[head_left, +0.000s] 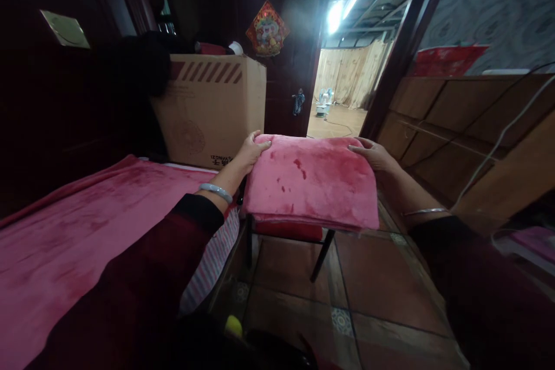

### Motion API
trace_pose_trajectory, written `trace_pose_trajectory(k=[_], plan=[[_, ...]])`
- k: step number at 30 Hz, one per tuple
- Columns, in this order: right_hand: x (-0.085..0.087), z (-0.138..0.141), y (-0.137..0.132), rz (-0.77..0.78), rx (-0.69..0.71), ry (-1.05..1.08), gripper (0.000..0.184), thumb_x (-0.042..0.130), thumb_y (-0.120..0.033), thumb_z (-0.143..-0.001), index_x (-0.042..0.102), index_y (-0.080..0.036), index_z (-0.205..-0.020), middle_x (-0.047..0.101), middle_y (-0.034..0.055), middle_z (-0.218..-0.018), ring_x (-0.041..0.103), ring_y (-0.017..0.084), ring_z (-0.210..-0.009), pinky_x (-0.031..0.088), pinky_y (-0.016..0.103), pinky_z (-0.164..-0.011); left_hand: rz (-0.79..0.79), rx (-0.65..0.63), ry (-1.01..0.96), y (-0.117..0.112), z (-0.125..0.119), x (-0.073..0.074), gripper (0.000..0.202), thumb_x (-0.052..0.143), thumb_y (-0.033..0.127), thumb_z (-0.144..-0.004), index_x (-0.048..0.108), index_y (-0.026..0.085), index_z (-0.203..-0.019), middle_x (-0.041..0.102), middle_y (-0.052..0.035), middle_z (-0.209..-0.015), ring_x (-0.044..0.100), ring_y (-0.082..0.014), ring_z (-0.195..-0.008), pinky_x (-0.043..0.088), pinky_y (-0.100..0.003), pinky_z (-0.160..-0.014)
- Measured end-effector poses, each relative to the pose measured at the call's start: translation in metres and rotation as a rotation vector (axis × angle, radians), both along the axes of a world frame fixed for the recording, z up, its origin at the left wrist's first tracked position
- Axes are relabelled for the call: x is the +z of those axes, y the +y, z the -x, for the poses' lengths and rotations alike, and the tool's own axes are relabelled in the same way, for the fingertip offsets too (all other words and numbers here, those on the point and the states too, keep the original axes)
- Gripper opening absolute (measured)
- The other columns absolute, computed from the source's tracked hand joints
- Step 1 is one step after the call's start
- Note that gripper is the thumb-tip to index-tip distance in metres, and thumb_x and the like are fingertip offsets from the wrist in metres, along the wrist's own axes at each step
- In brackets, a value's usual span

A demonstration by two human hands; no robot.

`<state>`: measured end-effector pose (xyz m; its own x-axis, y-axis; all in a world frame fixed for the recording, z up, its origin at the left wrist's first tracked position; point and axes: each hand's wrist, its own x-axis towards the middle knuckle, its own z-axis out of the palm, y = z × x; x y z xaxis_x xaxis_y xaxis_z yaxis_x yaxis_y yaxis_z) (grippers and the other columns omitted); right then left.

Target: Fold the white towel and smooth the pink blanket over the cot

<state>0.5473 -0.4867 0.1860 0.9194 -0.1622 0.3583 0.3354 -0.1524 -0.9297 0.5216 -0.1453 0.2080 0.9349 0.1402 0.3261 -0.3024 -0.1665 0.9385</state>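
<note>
A folded pink plush blanket (312,182) is stretched between my two hands, above or on a red-seated chair (288,230) with dark legs; whether it rests on the seat I cannot tell. My left hand (252,150) grips its far left corner, thumb on top and fingers underneath. At the far right corner my right hand (372,155) holds it the same way. Dark smudges mark the plush on top, and the layered near edge hangs toward me.
Left of me is a bed with a pink plush cover (87,214). Behind it stands a large cardboard box (208,104). An open doorway shows a fan (324,101) beyond. Wooden cabinets (433,110) line the right, with a pale cable (503,141) hanging down. The floor is tiled (381,277).
</note>
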Motion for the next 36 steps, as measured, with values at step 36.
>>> trace_pose_trajectory(k=[36], plan=[[-0.070, 0.175, 0.202, 0.985, 0.811, -0.730, 0.040, 0.054, -0.027, -0.098, 0.067, -0.027, -0.136, 0.065, 0.0117, -0.140, 0.057, 0.030, -0.133, 0.042, 0.055, -0.117, -1.062, -0.091, -0.021, 0.107, 0.300, -0.135, 0.031, 0.052, 0.026, -0.092, 0.072, 0.032, -0.114, 0.076, -0.0049, -0.106, 0.071, -0.0229, -0.096, 0.059, -0.040, -0.087]])
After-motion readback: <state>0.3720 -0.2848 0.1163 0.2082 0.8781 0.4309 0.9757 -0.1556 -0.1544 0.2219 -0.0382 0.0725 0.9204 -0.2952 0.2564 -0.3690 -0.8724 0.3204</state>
